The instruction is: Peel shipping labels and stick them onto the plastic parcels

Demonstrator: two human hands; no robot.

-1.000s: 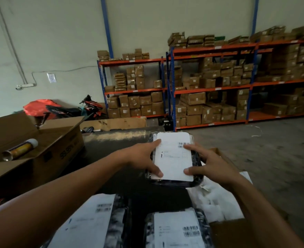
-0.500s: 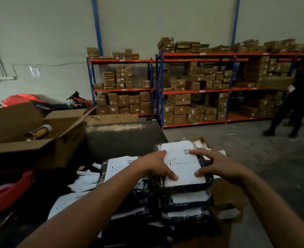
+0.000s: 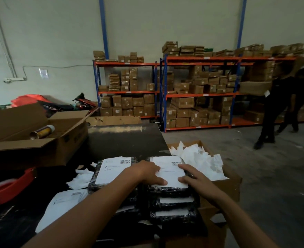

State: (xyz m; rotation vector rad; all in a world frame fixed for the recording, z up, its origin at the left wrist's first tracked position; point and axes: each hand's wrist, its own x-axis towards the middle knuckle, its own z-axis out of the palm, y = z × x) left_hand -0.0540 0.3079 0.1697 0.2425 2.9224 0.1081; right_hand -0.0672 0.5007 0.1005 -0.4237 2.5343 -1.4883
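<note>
- A dark table point(image 3: 122, 140) is seen, littered with white paper scraps point(image 3: 79, 179).
- A labelled plastic parcel point(image 3: 167, 189) is found topmost on a stack at the table's right edge.
- The left hand point(image 3: 145, 173) and right hand point(image 3: 195, 181) are laid flat on its shipping label point(image 3: 169, 171), fingers spread, nothing gripped.
- A second labelled parcel point(image 3: 111, 170) lies just beside it.
- Orange-and-blue shelving point(image 3: 197, 94) with cartons is noted along the wall.

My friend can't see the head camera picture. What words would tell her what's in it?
Two hands, left hand and right hand, press a white label flat onto the top black parcel of a stack. Another labelled parcel lies beside it, with shelves of cardboard boxes behind.
</note>
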